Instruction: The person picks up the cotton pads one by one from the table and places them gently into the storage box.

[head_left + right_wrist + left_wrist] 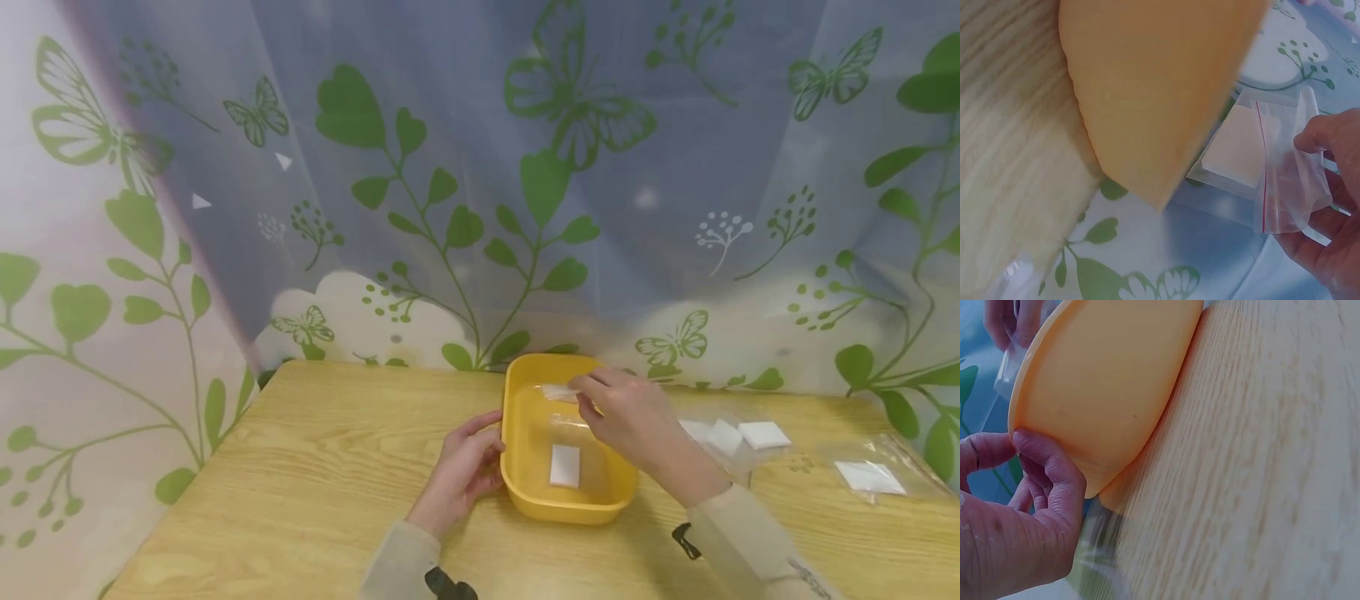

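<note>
"Butterflies and leaves covered the curtain (465, 50) behind a wood-grain table (360, 450). What was the left hand (468, 467) doing?"

"It gripped the tub (570, 510), thumb and fingers pinched narrowly on the rim. The tub stood upright on the table, just to the right of that hand."

"And the right hand (630, 412)?"

"Its fingers were closed on the edge of a clear bag (1279, 169), which hung over the far end of the tub, just left of the fingertips. The right wrist view showed a red line across it, with a white card (1232, 147) inside, away from the fingers."

"Did that bag touch the tub?"

"I couldn't tell."

"What lay between the hands?"

"Another bag, the lower bag (565, 466), inside the tub, nearer the person than the right fingertips. It held a white card too."

"Anything on the other side?"

"Some spare bags (763, 434) lay on the table to the right of the right hand, near its forearm, with white pieces inside. One outer bag (870, 477) lay farther right, well apart from the hand."

"And the arms?"

"Pale sleeves (750, 533) covered both forearms, and a dark strap (450, 585) showed behind the left hand."
</note>
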Demonstrator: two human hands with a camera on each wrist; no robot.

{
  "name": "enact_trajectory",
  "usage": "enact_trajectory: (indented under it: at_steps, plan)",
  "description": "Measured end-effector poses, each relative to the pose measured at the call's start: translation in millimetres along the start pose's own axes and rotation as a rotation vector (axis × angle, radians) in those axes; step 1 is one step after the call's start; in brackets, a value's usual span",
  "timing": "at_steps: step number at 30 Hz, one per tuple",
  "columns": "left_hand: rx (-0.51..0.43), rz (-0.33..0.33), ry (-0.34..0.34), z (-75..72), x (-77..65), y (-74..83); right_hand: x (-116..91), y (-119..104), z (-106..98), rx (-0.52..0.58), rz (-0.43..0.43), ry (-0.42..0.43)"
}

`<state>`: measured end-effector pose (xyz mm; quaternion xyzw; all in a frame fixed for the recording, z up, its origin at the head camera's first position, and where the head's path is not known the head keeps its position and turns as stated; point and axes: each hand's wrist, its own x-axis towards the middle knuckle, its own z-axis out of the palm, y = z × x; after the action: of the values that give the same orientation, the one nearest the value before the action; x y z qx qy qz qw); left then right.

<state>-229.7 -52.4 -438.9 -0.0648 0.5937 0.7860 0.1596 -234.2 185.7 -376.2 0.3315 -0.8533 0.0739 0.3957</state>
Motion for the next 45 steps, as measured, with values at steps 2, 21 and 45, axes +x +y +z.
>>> enact_trajectory:
  at_steps: [2,21,45]
  plan:
    - [0.005,0.001,0.000,0.5,0.1,0.4,0,-2,4,-0.001,0.019,-0.037]
    - [0.016,-0.003,0.006,1.7,-1.2,-0.1,-13,13,-22,0.117,0.255,-0.247]
    - [0.036,-0.009,0.015,1.2,0.9,0.4,-60,59,-61,0.047,0.362,-0.240]
